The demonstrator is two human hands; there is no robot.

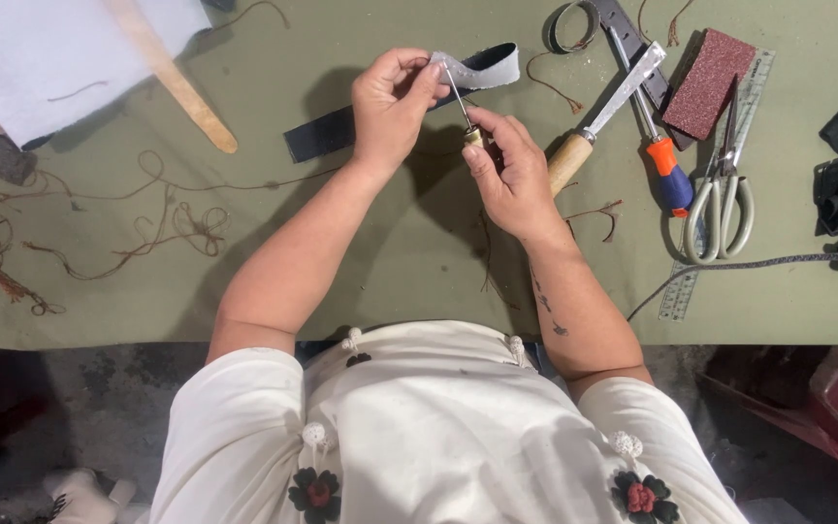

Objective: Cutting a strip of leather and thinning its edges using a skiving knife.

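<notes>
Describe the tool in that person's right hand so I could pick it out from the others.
On the green table, look at the right hand, just below the grey strap the left hand pinches. It holds an awl: a thin metal spike in a pale wooden handle, far slimmer than the nearby knife and screwdriver.

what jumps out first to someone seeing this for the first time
At top centre, the left hand pinches a grey strap while the right hand pushes an awl into it. Right of them on the green table lie scissors, an orange-handled screwdriver and a sanding block.
</notes>
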